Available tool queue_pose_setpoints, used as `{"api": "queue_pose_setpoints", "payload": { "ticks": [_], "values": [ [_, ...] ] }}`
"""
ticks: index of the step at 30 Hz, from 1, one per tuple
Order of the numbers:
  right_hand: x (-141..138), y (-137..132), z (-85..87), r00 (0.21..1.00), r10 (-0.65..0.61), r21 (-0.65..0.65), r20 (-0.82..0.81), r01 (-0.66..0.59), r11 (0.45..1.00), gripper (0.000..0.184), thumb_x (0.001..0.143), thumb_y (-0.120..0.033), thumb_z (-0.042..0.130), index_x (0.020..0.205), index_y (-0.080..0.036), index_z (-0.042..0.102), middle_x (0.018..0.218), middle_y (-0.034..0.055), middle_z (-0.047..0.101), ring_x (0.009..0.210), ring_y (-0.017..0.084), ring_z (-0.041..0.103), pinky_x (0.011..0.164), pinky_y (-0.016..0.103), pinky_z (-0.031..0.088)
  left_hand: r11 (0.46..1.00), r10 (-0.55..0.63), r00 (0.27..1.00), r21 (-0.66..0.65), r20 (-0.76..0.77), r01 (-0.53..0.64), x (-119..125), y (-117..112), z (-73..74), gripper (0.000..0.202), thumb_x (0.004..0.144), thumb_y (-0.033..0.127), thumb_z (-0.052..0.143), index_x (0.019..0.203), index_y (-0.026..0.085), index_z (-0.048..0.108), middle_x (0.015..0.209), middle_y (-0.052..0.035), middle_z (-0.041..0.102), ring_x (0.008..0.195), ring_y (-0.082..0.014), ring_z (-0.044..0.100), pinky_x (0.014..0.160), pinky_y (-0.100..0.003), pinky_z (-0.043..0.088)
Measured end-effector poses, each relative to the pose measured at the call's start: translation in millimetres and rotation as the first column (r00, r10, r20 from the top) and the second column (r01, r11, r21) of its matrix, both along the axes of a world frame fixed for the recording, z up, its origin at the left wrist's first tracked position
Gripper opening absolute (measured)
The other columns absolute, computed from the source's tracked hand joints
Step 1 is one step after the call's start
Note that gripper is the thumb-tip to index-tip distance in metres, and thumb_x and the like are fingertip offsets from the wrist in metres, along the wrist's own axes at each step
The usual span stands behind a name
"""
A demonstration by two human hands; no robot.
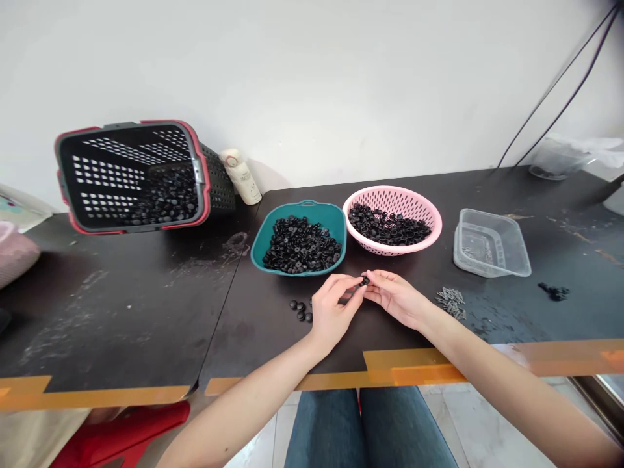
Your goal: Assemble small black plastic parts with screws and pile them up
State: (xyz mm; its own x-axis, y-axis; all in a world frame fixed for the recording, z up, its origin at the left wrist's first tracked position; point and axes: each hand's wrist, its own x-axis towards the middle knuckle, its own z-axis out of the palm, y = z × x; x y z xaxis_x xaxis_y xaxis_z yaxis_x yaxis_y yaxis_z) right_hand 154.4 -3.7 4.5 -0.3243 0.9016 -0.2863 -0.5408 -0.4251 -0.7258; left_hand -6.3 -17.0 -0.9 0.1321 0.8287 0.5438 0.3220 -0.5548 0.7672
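Tabletop of scuffed black laminate (121,312), edged in orange tape (92,396), before white wall (312,84); left hand (334,309) and right hand (394,299) pinching small black part (364,281) between fingertips.

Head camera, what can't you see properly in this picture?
- Black piece: mostly hidden by the fingers of the left hand and right hand, so its shape is unclear.
- Grey pile: each bit is too small to make out.
- Basket: the wall and tilt hide part of what's inside.
- Red thing: cut off by the bottom edge.
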Motion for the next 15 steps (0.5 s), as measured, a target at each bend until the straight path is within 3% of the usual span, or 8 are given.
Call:
{"api": "queue_pose_setpoints", "payload": {
  "ticks": [7, 15],
  "values": [
    [0.1, -1.1, 4.6, 0.999, -0.025, 0.081, 0.041, 0.022, 0.996, 0.018, 0.071, -0.029, 0.076, 0.086, -0.02, 0.073, 0.085, 0.0018, 0.072, 0.082, 0.014, 0.066, 0.086, 0.029, 0.05, 0.999, 0.026, 0.999, 0.03, 0.031, -0.027, -1.0, -1.0, 2.6, 0.019, 0.082, 0.02, 0.062, 0.101, 0.021, 0.067, 0.093, -0.0033, 0.063, 0.077, -0.0106, 0.063, 0.068, -0.022, 0.059],
    [-1.7, -2.6, 5.3, 0.998, -0.045, 0.106, 0.034, 0.041, 0.994, 0.019, 0.071, -0.024, 0.076, 0.09, -0.022, 0.072, 0.081, -0.0002, 0.071, 0.079, 0.013, 0.066, 0.087, 0.031, 0.051, 0.998, 0.052, 0.997, 0.039, 0.061, -0.054, -1.0, -2.0, 4.8, 0.02, 0.081, 0.018, 0.063, 0.101, 0.021, 0.066, 0.093, -0.003, 0.062, 0.074, -0.0094, 0.062, 0.066, -0.022, 0.059]
  ]
}}
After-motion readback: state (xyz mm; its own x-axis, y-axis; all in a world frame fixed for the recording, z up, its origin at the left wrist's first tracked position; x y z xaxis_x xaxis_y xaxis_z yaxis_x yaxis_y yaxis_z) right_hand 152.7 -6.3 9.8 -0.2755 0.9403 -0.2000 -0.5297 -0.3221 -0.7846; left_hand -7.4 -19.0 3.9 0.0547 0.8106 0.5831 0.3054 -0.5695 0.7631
